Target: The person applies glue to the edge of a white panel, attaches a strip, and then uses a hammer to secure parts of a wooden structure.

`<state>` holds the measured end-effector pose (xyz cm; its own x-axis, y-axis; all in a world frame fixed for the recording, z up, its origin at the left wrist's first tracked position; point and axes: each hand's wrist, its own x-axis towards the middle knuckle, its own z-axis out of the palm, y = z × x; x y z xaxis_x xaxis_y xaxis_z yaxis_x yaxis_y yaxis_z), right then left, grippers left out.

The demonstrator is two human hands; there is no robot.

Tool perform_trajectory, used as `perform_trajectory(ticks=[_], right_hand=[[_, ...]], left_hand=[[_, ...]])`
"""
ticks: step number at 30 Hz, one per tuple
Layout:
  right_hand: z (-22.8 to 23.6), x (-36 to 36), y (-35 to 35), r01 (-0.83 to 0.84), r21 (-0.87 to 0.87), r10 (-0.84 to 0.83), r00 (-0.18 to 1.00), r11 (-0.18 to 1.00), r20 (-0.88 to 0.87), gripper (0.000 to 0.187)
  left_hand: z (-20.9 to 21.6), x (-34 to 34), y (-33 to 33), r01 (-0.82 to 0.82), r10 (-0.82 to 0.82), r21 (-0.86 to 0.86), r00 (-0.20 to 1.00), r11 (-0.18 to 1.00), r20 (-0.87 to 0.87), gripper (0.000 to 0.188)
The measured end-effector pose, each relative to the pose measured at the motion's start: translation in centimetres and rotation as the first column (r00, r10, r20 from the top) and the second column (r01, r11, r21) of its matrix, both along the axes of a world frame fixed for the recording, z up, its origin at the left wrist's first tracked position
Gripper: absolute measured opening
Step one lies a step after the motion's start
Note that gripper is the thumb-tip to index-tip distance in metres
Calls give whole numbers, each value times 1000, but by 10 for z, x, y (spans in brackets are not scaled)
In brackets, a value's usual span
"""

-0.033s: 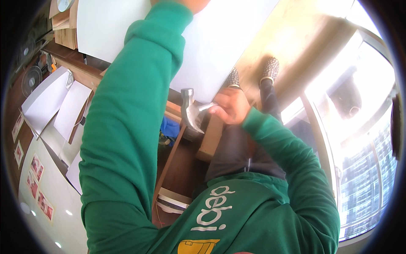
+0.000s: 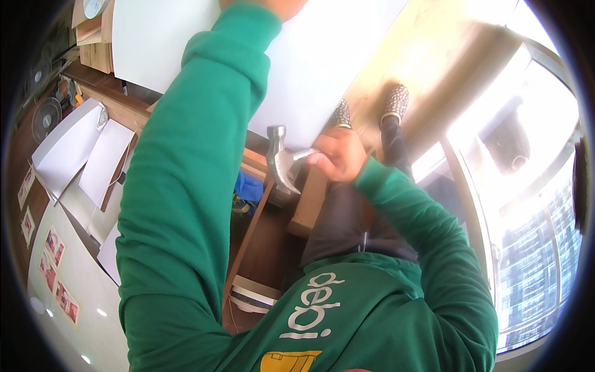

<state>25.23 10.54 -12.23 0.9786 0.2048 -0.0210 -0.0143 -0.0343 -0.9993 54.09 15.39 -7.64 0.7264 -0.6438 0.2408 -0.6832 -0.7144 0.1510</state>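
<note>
A steel claw hammer [image 2: 280,162] is in my right hand [image 2: 341,155], in front of my thighs. The fingers are wrapped round its handle close below the head, and the claw points down toward me. My left arm reaches far ahead in a green sleeve. Only the wrist part of my left hand [image 2: 273,6] shows at the top edge; its fingers are out of the picture. Beneath that arm lies a large white panel [image 2: 310,68], its near corner just ahead of the hammer.
A wooden drawer or box frame [image 2: 257,217] with a blue cloth [image 2: 250,187] stands by my legs. White boards [image 2: 71,139] lean at the left, near a fan [image 2: 46,119]. My patterned shoes [image 2: 396,102] stand on the wooden floor [image 2: 427,62]. A bright window [image 2: 533,266] is at the right.
The hammer head has shifted very slightly up and to the right. My arms have otherwise barely moved.
</note>
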Motion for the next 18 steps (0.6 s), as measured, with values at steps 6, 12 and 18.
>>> perform_trajectory(ticks=[6,12,18], right_hand=[[-3,14,-20,100,-36,-101,995,994,-24,27],[5,36,-38,206,34,-203,977,978,-71,23],[16,30,-32,215,7,-208,952,977,-225,28]], left_hand=[[-3,-2,-6,-4,4,4,1000,1000,-26,51],[-1,-4,-6,3,-2,15,1000,1000,-21,51],[-1,-3,-4,5,-5,20,999,1000,-36,51]])
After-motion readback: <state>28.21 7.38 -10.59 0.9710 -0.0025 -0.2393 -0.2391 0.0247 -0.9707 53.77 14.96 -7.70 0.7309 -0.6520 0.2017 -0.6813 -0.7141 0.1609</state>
